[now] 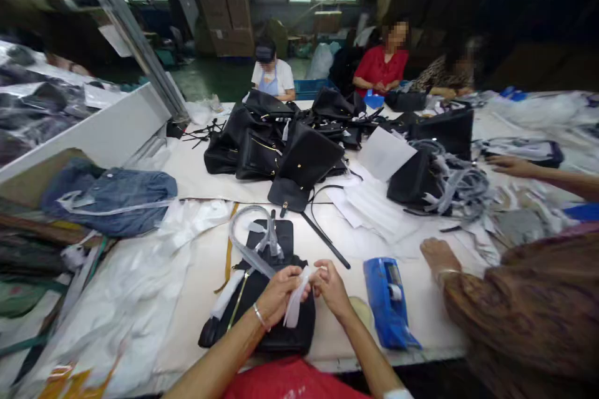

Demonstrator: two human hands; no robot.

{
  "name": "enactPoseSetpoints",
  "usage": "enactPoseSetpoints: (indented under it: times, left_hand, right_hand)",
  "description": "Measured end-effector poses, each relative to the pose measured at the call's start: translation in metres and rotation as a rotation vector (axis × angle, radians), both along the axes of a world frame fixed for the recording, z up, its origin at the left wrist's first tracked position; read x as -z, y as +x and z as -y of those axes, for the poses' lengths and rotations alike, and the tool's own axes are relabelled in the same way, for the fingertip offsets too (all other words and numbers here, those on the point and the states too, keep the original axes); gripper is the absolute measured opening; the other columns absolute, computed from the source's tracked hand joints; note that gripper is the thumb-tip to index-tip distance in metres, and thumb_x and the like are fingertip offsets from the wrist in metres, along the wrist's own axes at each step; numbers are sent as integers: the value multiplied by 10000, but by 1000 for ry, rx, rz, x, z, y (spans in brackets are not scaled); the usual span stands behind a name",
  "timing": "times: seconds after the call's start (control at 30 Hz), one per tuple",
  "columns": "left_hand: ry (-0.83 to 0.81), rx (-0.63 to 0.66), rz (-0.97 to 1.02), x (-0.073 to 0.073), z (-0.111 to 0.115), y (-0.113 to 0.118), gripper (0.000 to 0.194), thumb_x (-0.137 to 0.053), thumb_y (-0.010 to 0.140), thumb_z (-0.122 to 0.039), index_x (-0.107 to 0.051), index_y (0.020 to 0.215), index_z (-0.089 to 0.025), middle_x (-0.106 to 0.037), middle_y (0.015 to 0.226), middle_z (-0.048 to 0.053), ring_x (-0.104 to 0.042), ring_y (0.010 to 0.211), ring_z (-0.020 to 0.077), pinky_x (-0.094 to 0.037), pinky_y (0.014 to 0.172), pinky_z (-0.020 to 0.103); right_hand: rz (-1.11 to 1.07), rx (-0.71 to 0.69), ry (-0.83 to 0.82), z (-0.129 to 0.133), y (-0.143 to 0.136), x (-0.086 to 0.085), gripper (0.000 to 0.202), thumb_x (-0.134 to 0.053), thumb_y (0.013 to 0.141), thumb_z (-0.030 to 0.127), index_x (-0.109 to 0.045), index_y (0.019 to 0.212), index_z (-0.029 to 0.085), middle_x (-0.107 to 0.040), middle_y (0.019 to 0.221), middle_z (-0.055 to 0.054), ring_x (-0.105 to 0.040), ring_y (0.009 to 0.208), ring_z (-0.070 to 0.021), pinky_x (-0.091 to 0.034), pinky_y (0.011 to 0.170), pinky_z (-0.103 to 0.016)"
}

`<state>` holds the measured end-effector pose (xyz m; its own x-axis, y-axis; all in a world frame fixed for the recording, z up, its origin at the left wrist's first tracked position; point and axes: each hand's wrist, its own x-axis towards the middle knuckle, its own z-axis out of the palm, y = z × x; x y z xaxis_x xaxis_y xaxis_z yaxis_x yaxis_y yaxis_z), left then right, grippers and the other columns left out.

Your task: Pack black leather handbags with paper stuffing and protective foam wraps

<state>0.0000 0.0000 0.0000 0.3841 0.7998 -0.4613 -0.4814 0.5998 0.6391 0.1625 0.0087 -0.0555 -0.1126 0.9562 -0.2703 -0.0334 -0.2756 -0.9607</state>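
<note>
Over a black backpack (290,333) with a gold zipper, my left hand (284,287) pinches a strip of thin white wrapping (294,307). My right hand (327,283) has its fingers closed on the upper end of the same strip, close beside the left. The backpack lies flat on the table, its top pointing away from me. A strap in clear plastic wrap (243,243) loops up from the bag. A white wrapped piece (228,295) sticks out along its left side. To the right of my right hand stands a blue tape dispenser (386,305).
A pile of black bags (266,137) fills the middle of the table. White paper sheets (369,206) lie right of it. Denim cloth bag (112,196) and thin white sheets (126,299) lie left. A co-worker's arm (444,262) rests at right; other people sit across the table.
</note>
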Motion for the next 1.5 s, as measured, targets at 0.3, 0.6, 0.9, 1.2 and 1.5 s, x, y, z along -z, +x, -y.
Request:
enactPoseSetpoints:
  times: [0.3, 0.6, 0.9, 1.2, 1.5]
  left_hand:
    - [29, -53, -196, 9, -2, 13, 317, -646, 758, -292, -437, 964, -171, -667, 769, 55, -608, 593, 118, -435, 565, 216]
    - [358, -111, -554, 30, 3, 26, 203, -577, 800, -312, -448, 905, -196, -631, 741, 0, -603, 681, 134, -464, 677, 263]
    - [100, 161, -367, 26, 24, 3, 456, -529, 776, -552, -550, 918, -119, -675, 789, 108, -627, 643, 172, -437, 566, 258]
    - [48, 67, -245, 27, 33, -7, 389, -547, 800, -486, -610, 916, -120, -667, 807, 80, -595, 667, 146, -436, 641, 258]
    - [78, 55, -295, 22, 35, -4, 402, -611, 752, -472, -648, 931, -115, -680, 792, 71, -582, 661, 148, -422, 599, 238]
  right_hand:
    - [31, -35, -49, -1, 13, -16, 293, -569, 787, 464, -549, 845, 178, -573, 699, 9, -479, 533, -96, -389, 483, -215]
    - [381, -184, 82, -13, -2, -26, 206, -517, 820, 371, -544, 736, 185, -610, 627, 19, -561, 588, -122, -399, 562, -220]
    - [431, -30, 114, -7, -3, -10, 299, -517, 805, 463, -539, 698, 184, -525, 569, 37, -481, 533, -114, -364, 517, -221]
    - [-5, 163, -43, 63, -36, -2, 335, -449, 855, 460, -525, 1047, 196, -619, 922, -49, -594, 775, -170, -488, 675, -283]
    - [194, 284, -45, 67, -62, -3, 161, -485, 795, 330, -539, 867, 197, -632, 775, -21, -590, 706, -180, -460, 625, -268]
